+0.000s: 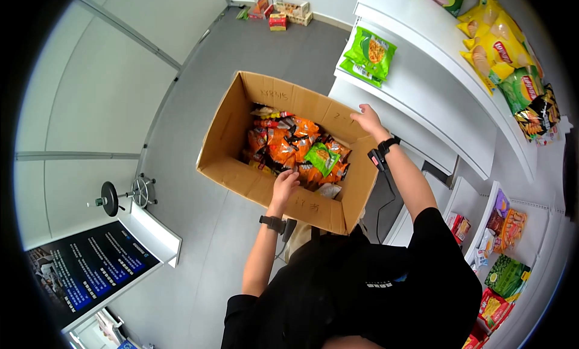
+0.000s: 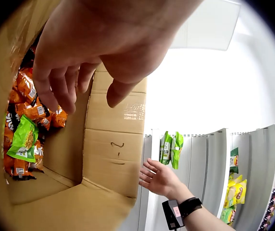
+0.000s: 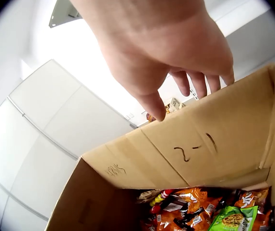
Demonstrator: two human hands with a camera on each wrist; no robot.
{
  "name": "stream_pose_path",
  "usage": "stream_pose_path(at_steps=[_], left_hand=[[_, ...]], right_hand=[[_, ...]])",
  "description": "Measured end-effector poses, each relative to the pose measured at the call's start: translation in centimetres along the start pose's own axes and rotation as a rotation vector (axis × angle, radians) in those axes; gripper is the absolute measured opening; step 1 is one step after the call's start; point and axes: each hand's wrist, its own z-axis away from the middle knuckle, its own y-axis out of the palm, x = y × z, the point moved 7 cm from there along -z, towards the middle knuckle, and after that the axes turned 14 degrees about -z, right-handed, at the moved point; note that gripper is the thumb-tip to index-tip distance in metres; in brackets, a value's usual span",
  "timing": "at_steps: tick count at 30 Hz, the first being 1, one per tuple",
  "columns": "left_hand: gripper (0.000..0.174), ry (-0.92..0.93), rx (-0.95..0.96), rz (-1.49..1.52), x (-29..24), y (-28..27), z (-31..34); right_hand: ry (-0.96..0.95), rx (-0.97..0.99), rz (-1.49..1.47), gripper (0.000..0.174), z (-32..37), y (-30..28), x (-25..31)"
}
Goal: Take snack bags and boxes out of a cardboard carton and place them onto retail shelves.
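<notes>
Cardboard box (image 1: 228, 129) (mouth up) slants lengthwise, left to right.

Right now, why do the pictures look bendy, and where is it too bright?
Head view: the white display shelf bows and the corners go black, probably from a very wide lens; left wrist view: the background beside the left hand is bleached white; right wrist view: bleached behind the right hand too, while the left inner wall of the cardboard box looks shadowy.
</notes>
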Motion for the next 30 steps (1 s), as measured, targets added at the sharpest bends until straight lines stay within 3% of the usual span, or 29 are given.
stream_pose_path(at_steps=[1,4,9,12,18,21,23,26,27,30], left_hand=[[0.042,-0.017,0.007,0.008,0.2,0.2,-0.2],[0.039,-0.08,0.025,0.015,1.0,1.2,-1.4],[0.044,-0.221,0.096,0.22,3.5,3.4,-5.5],[0.058,-0.262,0.086,0.351,4.3,3.9,-8.8],[0.053,-0.467,-0.049,0.322,7.9,3.9,-14.9],[0.05,-0.5,-0.062,0.357,12.8,4.1,-19.4],[0.05,-0.498,-0.001,0.286,15.1,4.7,-22.2],[0.051,-0.588,-0.049,0.295,13.9,6.5,-23.0],[0.051,-0.558,-0.014,0.31,15.6,7.3,-24.8],[0.052,-0.565,0.021,0.242,14.1,8.8,-25.6]], right_hand=[[0.088,0.122,0.067,0.065,0.1,1.0,0.3],[0.149,0.183,0.584,0.064,2.3,2.6,3.5],[0.089,0.016,0.722,0.044,2.3,3.8,2.7],[0.016,0.086,0.843,0.045,1.2,4.0,2.0],[-0.104,0.343,0.409,0.037,-2.4,3.1,1.6],[-0.098,0.371,0.387,0.04,-3.6,3.2,0.4],[-0.077,0.356,0.35,0.042,-3.7,3.2,0.5],[-0.111,0.298,0.361,0.044,-4.0,3.3,-0.1],[-0.131,0.274,0.377,0.044,-4.0,3.1,-0.3],[-0.074,0.239,0.399,0.044,-3.4,3.2,0.5]])
